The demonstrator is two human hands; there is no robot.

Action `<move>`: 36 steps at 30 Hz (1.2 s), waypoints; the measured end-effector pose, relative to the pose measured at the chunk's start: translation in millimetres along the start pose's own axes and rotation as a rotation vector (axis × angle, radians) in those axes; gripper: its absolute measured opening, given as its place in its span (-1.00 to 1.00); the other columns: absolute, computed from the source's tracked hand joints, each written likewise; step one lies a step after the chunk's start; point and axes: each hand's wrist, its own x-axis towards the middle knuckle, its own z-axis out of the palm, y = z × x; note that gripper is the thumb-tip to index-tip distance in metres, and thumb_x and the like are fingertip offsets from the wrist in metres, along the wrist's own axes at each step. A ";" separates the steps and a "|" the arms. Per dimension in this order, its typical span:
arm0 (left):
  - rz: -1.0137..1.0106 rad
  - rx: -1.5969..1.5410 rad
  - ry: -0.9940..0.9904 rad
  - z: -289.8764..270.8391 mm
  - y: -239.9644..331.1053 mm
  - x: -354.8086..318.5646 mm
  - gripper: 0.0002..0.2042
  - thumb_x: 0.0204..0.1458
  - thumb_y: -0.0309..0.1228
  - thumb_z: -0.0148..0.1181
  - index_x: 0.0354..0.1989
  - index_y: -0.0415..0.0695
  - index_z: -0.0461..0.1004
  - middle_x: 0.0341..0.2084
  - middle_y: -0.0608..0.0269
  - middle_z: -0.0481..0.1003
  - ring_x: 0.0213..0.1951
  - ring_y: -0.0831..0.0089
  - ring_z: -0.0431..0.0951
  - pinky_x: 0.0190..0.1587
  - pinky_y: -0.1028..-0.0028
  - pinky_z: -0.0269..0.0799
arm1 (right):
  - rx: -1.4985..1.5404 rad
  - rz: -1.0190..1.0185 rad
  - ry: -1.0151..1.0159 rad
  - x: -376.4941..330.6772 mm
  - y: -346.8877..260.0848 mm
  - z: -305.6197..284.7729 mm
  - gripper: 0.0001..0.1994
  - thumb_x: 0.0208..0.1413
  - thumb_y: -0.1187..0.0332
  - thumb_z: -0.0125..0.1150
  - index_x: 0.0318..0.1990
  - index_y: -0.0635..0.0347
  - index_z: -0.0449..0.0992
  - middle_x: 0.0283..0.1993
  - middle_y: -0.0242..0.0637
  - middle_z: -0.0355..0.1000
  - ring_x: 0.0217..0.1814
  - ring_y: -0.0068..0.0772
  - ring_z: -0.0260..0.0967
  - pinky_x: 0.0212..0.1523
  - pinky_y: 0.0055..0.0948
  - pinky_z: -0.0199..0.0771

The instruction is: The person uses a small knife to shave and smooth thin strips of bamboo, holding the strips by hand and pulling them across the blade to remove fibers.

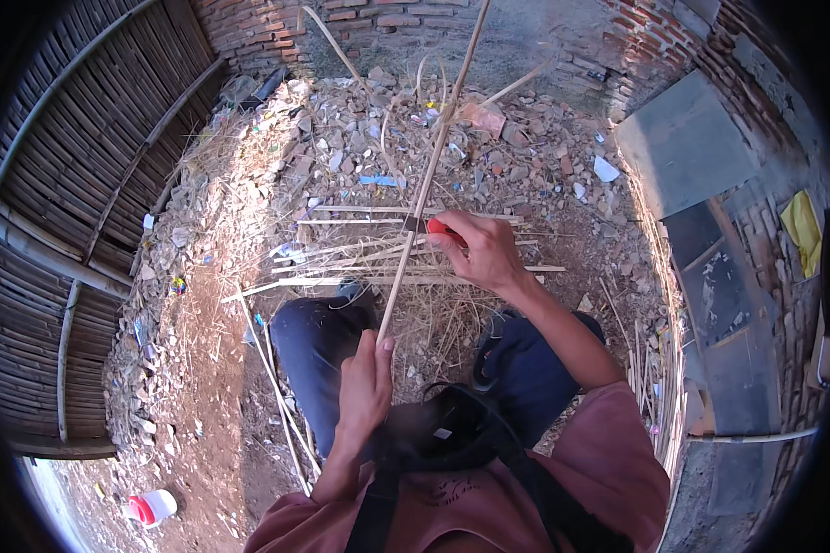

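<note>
The left hand [364,382] grips a bamboo strip's [424,194] lower end; the right hand [484,251] apparently holds a red-handled knife [436,227] against it.

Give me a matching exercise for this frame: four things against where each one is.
Things:
1. left hand
2. right hand
3. white bottle with red cap
4. yellow cloth

Places:
A. on the right wall
B. lower end of the bamboo strip
C. on the dirt, lower left
D. on the red-handled knife

Pairs: 1-B, 2-D, 3-C, 4-A
</note>
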 end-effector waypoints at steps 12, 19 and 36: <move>-0.035 -0.027 -0.074 0.7 -29.3 -36.6 -0.71 0.43 -0.27 -0.04 -0.27 -0.26 0.30 -0.66 -0.18 0.35 -0.57 -0.20 0.40 -0.46 0.03 0.23 | -0.188 0.343 -0.062 23.7 86.5 -16.5 -0.65 0.40 0.11 0.13 -0.04 0.23 0.63 -0.47 -0.25 0.49 -0.49 -0.37 0.43 -0.39 -0.32 0.41; -0.159 -0.413 -0.204 -7.8 -45.4 -34.8 -0.71 0.45 -0.23 -0.04 -0.31 -0.14 0.35 -0.55 0.48 0.27 -0.50 0.67 0.24 -0.46 0.54 0.14 | 1.014 0.694 -0.239 -4.1 88.3 -26.5 -0.67 0.48 0.11 0.00 -0.10 0.20 0.52 -0.55 -0.62 0.09 -0.64 -0.88 -0.06 -0.64 -0.74 -0.09; 0.036 -0.238 0.171 8.6 10.3 29.3 -0.84 0.26 -0.42 0.25 -0.21 -0.27 0.44 -0.64 0.40 0.40 -0.57 0.71 0.26 -0.52 0.53 0.17 | 1.161 0.665 -0.138 -39.0 -25.6 3.4 -0.67 0.39 0.23 0.08 0.16 0.21 0.47 -0.49 -0.61 0.16 -0.51 -0.81 0.02 -0.55 -0.67 0.01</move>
